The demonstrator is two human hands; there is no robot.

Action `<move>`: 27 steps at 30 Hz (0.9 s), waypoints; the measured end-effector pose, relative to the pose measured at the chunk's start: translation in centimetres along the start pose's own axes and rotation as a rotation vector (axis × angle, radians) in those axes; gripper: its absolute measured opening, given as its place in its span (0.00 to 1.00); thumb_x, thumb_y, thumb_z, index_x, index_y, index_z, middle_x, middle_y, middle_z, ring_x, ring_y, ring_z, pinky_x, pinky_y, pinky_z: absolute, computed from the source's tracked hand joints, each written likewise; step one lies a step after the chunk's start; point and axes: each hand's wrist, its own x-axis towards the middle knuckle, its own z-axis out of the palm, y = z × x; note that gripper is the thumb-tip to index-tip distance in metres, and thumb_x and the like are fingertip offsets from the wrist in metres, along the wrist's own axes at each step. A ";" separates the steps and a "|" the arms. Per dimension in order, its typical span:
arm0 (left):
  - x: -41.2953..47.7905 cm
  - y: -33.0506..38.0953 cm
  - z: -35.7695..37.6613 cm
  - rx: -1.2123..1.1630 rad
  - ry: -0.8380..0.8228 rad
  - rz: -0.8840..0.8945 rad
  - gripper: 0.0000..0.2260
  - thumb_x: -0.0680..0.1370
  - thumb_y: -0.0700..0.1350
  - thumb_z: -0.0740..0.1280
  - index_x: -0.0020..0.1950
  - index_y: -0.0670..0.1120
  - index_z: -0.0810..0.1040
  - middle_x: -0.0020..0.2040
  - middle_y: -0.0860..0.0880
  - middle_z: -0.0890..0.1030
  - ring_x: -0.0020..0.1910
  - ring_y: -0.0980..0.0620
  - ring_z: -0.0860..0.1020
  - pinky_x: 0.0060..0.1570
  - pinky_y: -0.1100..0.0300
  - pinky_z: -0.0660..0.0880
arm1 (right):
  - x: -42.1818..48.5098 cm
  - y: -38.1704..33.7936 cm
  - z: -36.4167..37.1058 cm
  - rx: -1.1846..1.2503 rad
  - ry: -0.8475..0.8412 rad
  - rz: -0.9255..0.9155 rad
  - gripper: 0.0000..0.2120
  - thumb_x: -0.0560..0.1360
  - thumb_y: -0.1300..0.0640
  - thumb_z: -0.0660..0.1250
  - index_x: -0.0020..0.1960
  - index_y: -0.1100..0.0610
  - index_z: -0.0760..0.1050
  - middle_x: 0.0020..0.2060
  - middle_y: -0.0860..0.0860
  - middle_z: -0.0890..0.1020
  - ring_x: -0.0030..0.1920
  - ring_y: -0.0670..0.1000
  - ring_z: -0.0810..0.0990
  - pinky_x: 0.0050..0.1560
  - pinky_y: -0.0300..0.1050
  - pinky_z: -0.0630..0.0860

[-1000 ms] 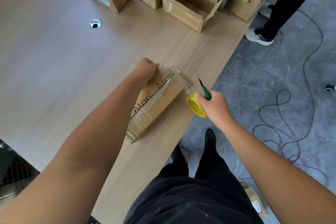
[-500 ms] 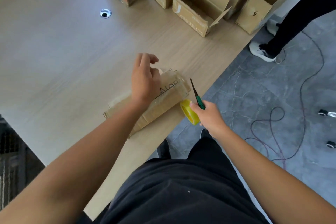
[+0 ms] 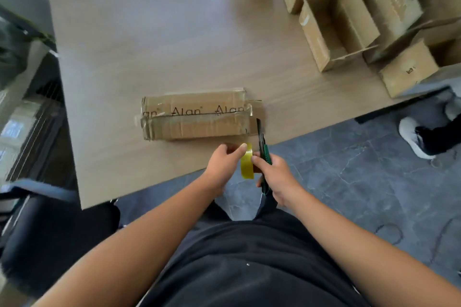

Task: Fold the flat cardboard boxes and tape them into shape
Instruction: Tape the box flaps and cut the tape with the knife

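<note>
"Near the table's [image 3: 149,45] front edge lies the box [image 3: 199,127], long side toward the person, with printed tape along its top seam. Nobody touches it now."

"So the left hand [image 3: 224,163] is off it?"

"Yes. A moment ago it was pressing on the box. Now it has come back to the roll [image 3: 247,169], just in front of the box, and its fingers curl against the roll's rim. Blur hides whether they have the tape's end."

"And the right hand [image 3: 277,177]?"

"Unchanged. It grips the roll and the knife [image 3: 262,144] together, with the blade pointing at the box's right end."

"Meaning?"

"One strip looks finished. The person is probably peeling a fresh length for another seam. Folded boxes [image 3: 336,27] stand open at the far right, and a bystander's shoe [image 3: 411,137] shows on the floor."
</note>
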 end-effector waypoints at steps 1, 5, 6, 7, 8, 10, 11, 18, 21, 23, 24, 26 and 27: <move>0.2 -0.3 0.4 -0.076 0.018 -0.010 0.14 0.79 0.56 0.71 0.53 0.45 0.79 0.50 0.48 0.84 0.51 0.51 0.81 0.50 0.56 0.76 | 0.2 -0.2 -0.5 -0.028 -0.035 -0.006 0.08 0.77 0.45 0.69 0.52 0.48 0.82 0.44 0.50 0.86 0.29 0.51 0.77 0.31 0.44 0.75; 0.0 -1.9 1.7 -0.335 0.044 0.028 0.13 0.78 0.49 0.73 0.59 0.44 0.77 0.54 0.46 0.85 0.54 0.49 0.83 0.54 0.57 0.78 | 0.9 -0.8 -2.4 -0.039 -0.183 0.013 0.07 0.81 0.49 0.68 0.53 0.51 0.80 0.42 0.47 0.86 0.27 0.50 0.77 0.29 0.41 0.75; -0.2 -2.2 2.1 -0.358 0.046 0.050 0.13 0.79 0.47 0.73 0.60 0.45 0.76 0.55 0.46 0.85 0.55 0.49 0.83 0.55 0.56 0.79 | 0.9 -1.0 -2.7 -0.026 -0.226 0.019 0.07 0.81 0.49 0.67 0.54 0.52 0.80 0.44 0.48 0.85 0.28 0.49 0.77 0.29 0.41 0.75; -0.4 -2.5 2.4 -0.372 0.053 0.073 0.13 0.79 0.46 0.72 0.61 0.46 0.76 0.55 0.46 0.84 0.55 0.49 0.83 0.56 0.55 0.79 | 0.8 -1.3 -3.0 -0.031 -0.265 0.016 0.08 0.82 0.49 0.67 0.55 0.52 0.80 0.47 0.49 0.85 0.29 0.46 0.79 0.29 0.40 0.75; -0.5 -2.7 2.7 -0.379 0.070 0.094 0.11 0.80 0.44 0.71 0.60 0.47 0.75 0.55 0.45 0.84 0.55 0.48 0.82 0.57 0.54 0.79 | 0.8 -1.5 -3.2 -0.069 -0.288 0.000 0.08 0.82 0.50 0.66 0.55 0.52 0.80 0.50 0.50 0.85 0.31 0.43 0.80 0.30 0.40 0.76; -0.7 -2.9 3.2 -0.370 0.133 0.128 0.10 0.80 0.43 0.70 0.59 0.48 0.74 0.55 0.42 0.83 0.54 0.47 0.82 0.54 0.54 0.79 | 0.5 -2.2 -3.7 -0.263 -0.223 -0.090 0.09 0.83 0.48 0.64 0.55 0.51 0.79 0.51 0.49 0.85 0.39 0.41 0.82 0.34 0.42 0.78; -0.8 -3.0 3.4 -0.353 0.167 0.141 0.10 0.80 0.43 0.70 0.60 0.49 0.74 0.55 0.41 0.82 0.53 0.48 0.81 0.52 0.56 0.79 | 0.4 -2.7 -4.1 -0.379 -0.135 -0.160 0.10 0.83 0.46 0.63 0.54 0.52 0.78 0.48 0.49 0.85 0.42 0.44 0.83 0.37 0.45 0.78; -1.0 -3.5 3.7 -0.257 0.247 0.165 0.18 0.79 0.52 0.68 0.67 0.57 0.68 0.48 0.47 0.77 0.45 0.51 0.77 0.46 0.51 0.77 | 0.1 -9.0 -4.0 -0.738 -0.279 -0.711 0.07 0.83 0.49 0.61 0.54 0.53 0.68 0.44 0.46 0.70 0.43 0.43 0.69 0.46 0.35 0.67; -0.9 -3.4 3.2 -0.250 0.250 0.167 0.19 0.78 0.54 0.67 0.67 0.59 0.69 0.45 0.50 0.75 0.44 0.50 0.76 0.44 0.50 0.76 | 0.5 -10.5 -2.2 -0.922 -0.308 -0.787 0.10 0.83 0.52 0.62 0.51 0.57 0.66 0.45 0.50 0.70 0.44 0.49 0.69 0.45 0.42 0.68; -0.8 -3.3 2.6 -0.264 0.251 0.167 0.22 0.77 0.54 0.67 0.71 0.60 0.69 0.41 0.52 0.73 0.41 0.53 0.74 0.43 0.56 0.73 | 0.6 -10.5 -1.7 -1.126 -0.279 -0.905 0.09 0.83 0.54 0.62 0.50 0.61 0.70 0.49 0.54 0.73 0.50 0.54 0.69 0.54 0.49 0.69; -0.7 -3.2 2.2 -0.273 0.246 0.169 0.24 0.77 0.53 0.67 0.72 0.61 0.68 0.40 0.52 0.72 0.40 0.53 0.73 0.43 0.57 0.72 | 0.7 -10.3 -1.6 -1.224 -0.273 -0.962 0.10 0.83 0.55 0.62 0.52 0.63 0.73 0.53 0.56 0.75 0.55 0.57 0.69 0.61 0.51 0.68; -0.4 -2.8 1.3 -0.276 0.231 0.181 0.24 0.79 0.52 0.67 0.74 0.62 0.66 0.38 0.51 0.71 0.38 0.54 0.72 0.42 0.58 0.71 | 1.0 -10.3 -1.5 -1.347 -0.290 -1.028 0.12 0.83 0.57 0.62 0.54 0.66 0.76 0.64 0.59 0.76 0.67 0.61 0.68 0.71 0.53 0.64; -0.2 -2.6 0.8 -0.270 0.227 0.187 0.24 0.80 0.50 0.67 0.75 0.62 0.66 0.38 0.51 0.71 0.37 0.55 0.72 0.41 0.58 0.70 | 1.2 -10.5 -1.3 -1.382 -0.305 -1.006 0.13 0.83 0.57 0.62 0.55 0.67 0.77 0.68 0.60 0.75 0.71 0.62 0.67 0.73 0.54 0.63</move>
